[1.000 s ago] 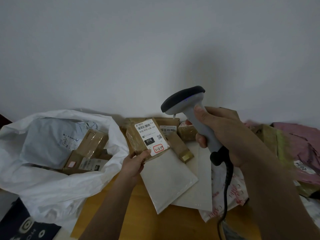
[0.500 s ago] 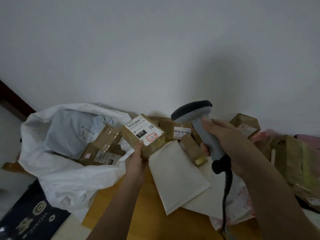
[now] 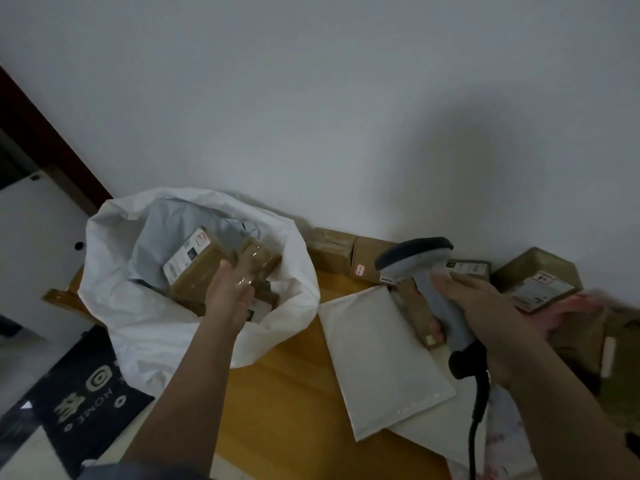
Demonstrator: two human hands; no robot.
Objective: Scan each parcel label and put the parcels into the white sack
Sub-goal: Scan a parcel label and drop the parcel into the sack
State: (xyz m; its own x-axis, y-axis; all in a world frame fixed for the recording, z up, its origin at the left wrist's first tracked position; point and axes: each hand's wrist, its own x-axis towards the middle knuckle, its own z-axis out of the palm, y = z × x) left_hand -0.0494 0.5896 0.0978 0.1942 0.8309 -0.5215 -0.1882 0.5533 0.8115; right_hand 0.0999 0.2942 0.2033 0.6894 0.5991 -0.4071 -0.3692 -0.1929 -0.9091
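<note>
The white sack (image 3: 114, 268) stands open at the table's left end, with a grey mailer (image 3: 162, 230) and several brown boxes inside. A brown box with a white label (image 3: 194, 268) lies on top of them. My left hand (image 3: 228, 292) is inside the sack mouth with fingers spread; its thumb side touches that box without gripping it. My right hand (image 3: 485, 306) grips the handle of the grey barcode scanner (image 3: 412, 258), whose dark head points left above the table. More brown boxes (image 3: 370, 258) (image 3: 536, 278) sit along the wall.
A white padded envelope (image 3: 377, 358) lies on the wooden table (image 3: 284, 393) over other flat mailers. Blurred pink and olive parcels (image 3: 585, 327) pile up at the right. The scanner's black cable (image 3: 474, 427) hangs down. A dark printed bag (image 3: 79, 386) lies on the floor at the left.
My left hand carried the labelled box leftward from above the table into the sack and let go of it. The scanner hand stayed roughly in place; the view swung left.
</note>
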